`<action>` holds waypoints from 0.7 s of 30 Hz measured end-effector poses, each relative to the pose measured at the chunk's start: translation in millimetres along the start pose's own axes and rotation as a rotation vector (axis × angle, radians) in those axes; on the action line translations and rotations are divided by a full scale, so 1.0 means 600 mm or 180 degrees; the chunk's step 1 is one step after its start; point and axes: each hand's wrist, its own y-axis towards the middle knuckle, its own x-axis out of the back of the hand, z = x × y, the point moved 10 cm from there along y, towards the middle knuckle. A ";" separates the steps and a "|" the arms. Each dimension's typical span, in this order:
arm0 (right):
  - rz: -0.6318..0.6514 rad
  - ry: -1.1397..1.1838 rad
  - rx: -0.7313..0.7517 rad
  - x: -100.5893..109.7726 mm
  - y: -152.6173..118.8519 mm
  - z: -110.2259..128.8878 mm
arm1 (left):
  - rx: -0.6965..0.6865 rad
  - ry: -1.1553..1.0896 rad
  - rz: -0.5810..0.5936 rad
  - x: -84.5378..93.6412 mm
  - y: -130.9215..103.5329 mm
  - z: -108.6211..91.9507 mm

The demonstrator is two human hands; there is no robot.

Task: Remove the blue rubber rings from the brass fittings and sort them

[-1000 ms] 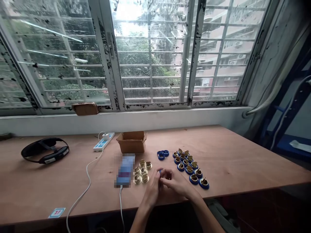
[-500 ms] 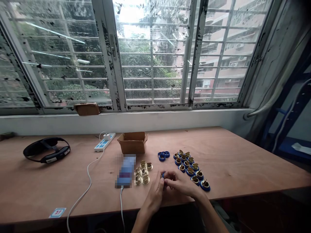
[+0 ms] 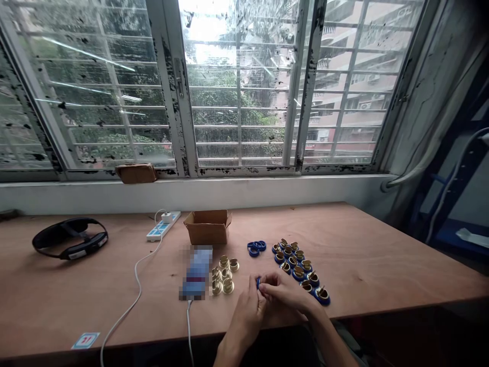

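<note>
Near the table's front edge, my left hand (image 3: pixel 248 305) and my right hand (image 3: pixel 281 291) meet, their fingers closed on a small blue ring (image 3: pixel 258 283). My fingers cover most of it, and I cannot tell whether a gold part sits inside. Right of my hands stand several gold pieces seated in blue rings (image 3: pixel 298 273), grouped in rough rows. To the left lie several gold round pieces (image 3: pixel 228 285) without blue rings. Beyond my hands is a small cluster of loose blue rings (image 3: pixel 254 252).
A phone with a blurred screen (image 3: pixel 196 272) lies left of the gold pieces, a white cable (image 3: pixel 189 326) running off the front edge. Behind it stands an open cardboard box (image 3: pixel 208 233). Further left are a power strip (image 3: pixel 164 227) and a black headset (image 3: pixel 71 238).
My left hand has turned slightly and shifted a little to the right around the blue ring. Both hands still hold it. The whole view has shifted slightly.
</note>
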 end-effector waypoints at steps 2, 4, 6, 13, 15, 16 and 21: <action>0.0018 -0.0013 0.0022 -0.002 0.001 0.005 | -0.0020 0.0033 -0.0091 0.001 -0.001 0.000; -0.0014 0.0037 0.0042 -0.003 0.003 0.004 | -0.0009 -0.0010 -0.0185 0.004 -0.002 -0.003; -0.0096 0.0181 0.0079 -0.005 0.007 -0.003 | -0.0028 -0.0084 -0.0261 0.008 -0.002 -0.009; -0.0420 0.0141 0.0435 -0.021 0.036 -0.025 | 0.0146 0.0770 -0.0512 0.044 0.016 0.006; -0.0582 -0.0134 0.0536 -0.019 0.041 -0.023 | -0.0032 0.0943 -0.0523 0.052 0.024 0.000; -0.0645 -0.0235 0.0562 -0.018 0.043 -0.023 | -0.0113 0.0965 -0.0523 0.054 0.027 -0.004; -0.0900 -0.0330 0.0447 -0.002 0.045 -0.037 | -0.0147 0.0545 -0.0488 0.052 0.031 -0.025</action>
